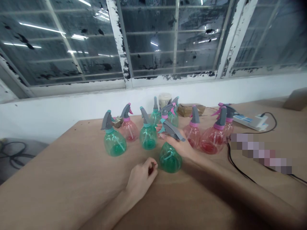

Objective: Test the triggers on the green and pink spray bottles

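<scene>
A green spray bottle [170, 159] with a grey trigger head stands upright at the front, its lower part holding green liquid. My right hand [184, 145] is closed around its neck, just under the spray head. Left of that bottle, my left hand [142, 177] rests low over the table with fingers curled towards the thumb; nothing shows in it. Close behind are another green spray bottle [148, 136] and a pink spray bottle [191, 132]. Farther left stand a green bottle [115, 143] and a pink bottle [129, 129].
More pink bottles [212, 142] stand at right and green ones [155, 117] at the back. Behind them are a pale tub [165, 99] and a brown taped package [191, 110]. A power strip [250, 122] and black cables lie right. The wooden table [59, 179] meets a white wall.
</scene>
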{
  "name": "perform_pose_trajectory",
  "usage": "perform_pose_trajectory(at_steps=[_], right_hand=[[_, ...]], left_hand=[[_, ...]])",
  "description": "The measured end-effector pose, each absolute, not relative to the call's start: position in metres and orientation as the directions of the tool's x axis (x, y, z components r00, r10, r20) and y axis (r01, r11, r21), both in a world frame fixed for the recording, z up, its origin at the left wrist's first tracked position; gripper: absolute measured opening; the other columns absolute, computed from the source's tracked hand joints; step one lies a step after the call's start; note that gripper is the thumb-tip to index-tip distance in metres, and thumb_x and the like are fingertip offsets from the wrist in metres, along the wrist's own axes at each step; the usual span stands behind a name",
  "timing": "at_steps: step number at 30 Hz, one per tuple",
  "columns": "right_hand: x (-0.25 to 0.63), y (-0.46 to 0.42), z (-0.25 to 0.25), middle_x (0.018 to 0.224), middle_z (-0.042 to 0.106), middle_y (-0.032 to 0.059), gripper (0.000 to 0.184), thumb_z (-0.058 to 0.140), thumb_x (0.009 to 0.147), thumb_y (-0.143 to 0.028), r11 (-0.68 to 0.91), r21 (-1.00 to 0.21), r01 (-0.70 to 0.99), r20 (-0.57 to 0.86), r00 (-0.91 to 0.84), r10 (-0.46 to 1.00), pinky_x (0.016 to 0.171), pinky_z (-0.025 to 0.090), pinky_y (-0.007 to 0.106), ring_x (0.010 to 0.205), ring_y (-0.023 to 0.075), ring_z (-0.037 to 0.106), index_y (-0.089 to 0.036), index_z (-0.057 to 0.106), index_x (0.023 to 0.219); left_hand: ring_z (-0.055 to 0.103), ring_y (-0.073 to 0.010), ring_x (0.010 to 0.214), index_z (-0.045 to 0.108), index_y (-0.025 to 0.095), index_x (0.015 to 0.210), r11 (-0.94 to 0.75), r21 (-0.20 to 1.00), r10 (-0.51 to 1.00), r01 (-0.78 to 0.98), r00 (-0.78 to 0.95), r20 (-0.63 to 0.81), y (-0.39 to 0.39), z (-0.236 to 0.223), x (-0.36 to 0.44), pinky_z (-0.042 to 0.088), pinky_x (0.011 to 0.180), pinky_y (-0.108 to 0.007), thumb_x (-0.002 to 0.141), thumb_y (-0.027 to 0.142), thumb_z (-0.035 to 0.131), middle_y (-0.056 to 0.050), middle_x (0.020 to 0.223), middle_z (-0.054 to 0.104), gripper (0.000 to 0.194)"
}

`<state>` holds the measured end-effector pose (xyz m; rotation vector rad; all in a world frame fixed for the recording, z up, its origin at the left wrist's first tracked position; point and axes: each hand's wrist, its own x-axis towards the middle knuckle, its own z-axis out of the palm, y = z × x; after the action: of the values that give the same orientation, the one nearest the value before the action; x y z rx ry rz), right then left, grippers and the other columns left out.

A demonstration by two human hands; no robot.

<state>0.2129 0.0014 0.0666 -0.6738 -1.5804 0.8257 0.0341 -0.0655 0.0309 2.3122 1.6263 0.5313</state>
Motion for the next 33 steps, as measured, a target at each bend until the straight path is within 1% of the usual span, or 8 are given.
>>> perform_pose_trajectory(at_steps=[6, 12, 16, 21, 24, 27, 30, 33], right_hand=[[0.2144, 0.0011, 0.0661, 0.099, 0.068, 0.0024, 0.034, 0.062, 0.078, -0.034, 0.59, -0.806, 0.048, 0.577, -0.159, 0.801, 0.085, 0.049, 0.039, 0.083, 0.0182, 0.063, -0.027, 0.061, 0.112], [0.2152, 0.0008, 0.0671, 0.094, 0.068, 0.002, 0.03, 0.06, 0.079, -0.035, 0.589, -0.804, 0.084, 0.573, -0.157, 0.805, 0.08, 0.048, 0.036, 0.078, 0.0174, 0.062, -0.026, 0.062, 0.108], [0.2158, 0.0024, 0.0667, 0.083, 0.067, 0.0005, 0.027, 0.059, 0.079, -0.034, 0.585, -0.805, 0.094, 0.566, -0.174, 0.806, 0.074, 0.048, 0.034, 0.073, 0.017, 0.061, -0.026, 0.062, 0.105], [0.2132, 0.0022, 0.0705, 0.077, 0.063, -0.0001, 0.018, 0.057, 0.08, -0.038, 0.572, -0.816, 0.083, 0.554, -0.17, 0.815, 0.07, 0.048, 0.031, 0.073, 0.0169, 0.06, -0.022, 0.061, 0.088], [0.2119, -0.0003, 0.0723, 0.07, 0.058, -0.0011, 0.023, 0.057, 0.08, -0.042, 0.559, -0.821, 0.114, 0.546, -0.126, 0.828, 0.067, 0.047, 0.029, 0.067, 0.0155, 0.057, -0.02, 0.058, 0.077], [0.2128, -0.003, 0.0728, 0.064, 0.052, -0.002, 0.024, 0.056, 0.08, -0.042, 0.566, -0.812, 0.143, 0.558, -0.096, 0.824, 0.063, 0.046, 0.028, 0.061, 0.0138, 0.052, -0.02, 0.055, 0.073], [0.2146, -0.0032, 0.0731, 0.066, 0.053, -0.0019, 0.021, 0.055, 0.081, -0.039, 0.586, -0.798, 0.142, 0.574, -0.117, 0.81, 0.064, 0.046, 0.028, 0.062, 0.0137, 0.051, -0.02, 0.055, 0.073], [0.2151, -0.001, 0.0727, 0.076, 0.06, 0.0, 0.016, 0.054, 0.082, -0.037, 0.585, -0.805, 0.102, 0.562, -0.186, 0.806, 0.067, 0.047, 0.03, 0.069, 0.0155, 0.057, -0.022, 0.059, 0.083]], left_hand=[[0.059, -0.0148, 0.059, 0.053, 0.022, 0.091, -0.41, 0.288, 0.911, 0.865, 0.405, 0.079, -0.0651, 0.0328, 0.0357, 0.033, 0.052, -0.023, 0.086, 0.023, 0.043, 0.004, 0.067, 0.06, 0.012], [0.058, -0.0153, 0.057, 0.053, 0.022, 0.091, -0.421, 0.284, 0.905, 0.861, 0.42, 0.07, -0.0652, 0.0347, 0.0359, 0.034, 0.052, -0.023, 0.087, 0.022, 0.043, 0.004, 0.065, 0.059, 0.011], [0.058, -0.0151, 0.058, 0.053, 0.021, 0.091, -0.423, 0.289, 0.904, 0.859, 0.423, 0.065, -0.0657, 0.0365, 0.0365, 0.033, 0.052, -0.023, 0.087, 0.022, 0.043, 0.003, 0.066, 0.058, 0.011], [0.057, -0.0143, 0.057, 0.053, 0.021, 0.088, -0.41, 0.3, 0.909, 0.861, 0.413, 0.056, -0.0663, 0.0378, 0.0372, 0.033, 0.052, -0.023, 0.086, 0.022, 0.043, 0.004, 0.067, 0.058, 0.01], [0.058, -0.0144, 0.058, 0.053, 0.021, 0.089, -0.413, 0.3, 0.908, 0.86, 0.415, 0.06, -0.0664, 0.0378, 0.0373, 0.033, 0.052, -0.023, 0.086, 0.023, 0.044, 0.004, 0.066, 0.057, 0.01], [0.058, -0.0142, 0.058, 0.053, 0.021, 0.089, -0.409, 0.295, 0.91, 0.863, 0.411, 0.059, -0.0668, 0.0382, 0.0375, 0.033, 0.052, -0.023, 0.086, 0.022, 0.043, 0.004, 0.066, 0.057, 0.01], [0.058, -0.0143, 0.058, 0.053, 0.021, 0.089, -0.411, 0.29, 0.91, 0.865, 0.411, 0.063, -0.0673, 0.0386, 0.0378, 0.034, 0.052, -0.023, 0.086, 0.023, 0.043, 0.004, 0.066, 0.058, 0.011], [0.058, -0.0143, 0.058, 0.053, 0.022, 0.088, -0.417, 0.287, 0.908, 0.862, 0.413, 0.077, -0.0675, 0.0387, 0.0382, 0.034, 0.052, -0.023, 0.086, 0.023, 0.043, 0.004, 0.065, 0.058, 0.011]])
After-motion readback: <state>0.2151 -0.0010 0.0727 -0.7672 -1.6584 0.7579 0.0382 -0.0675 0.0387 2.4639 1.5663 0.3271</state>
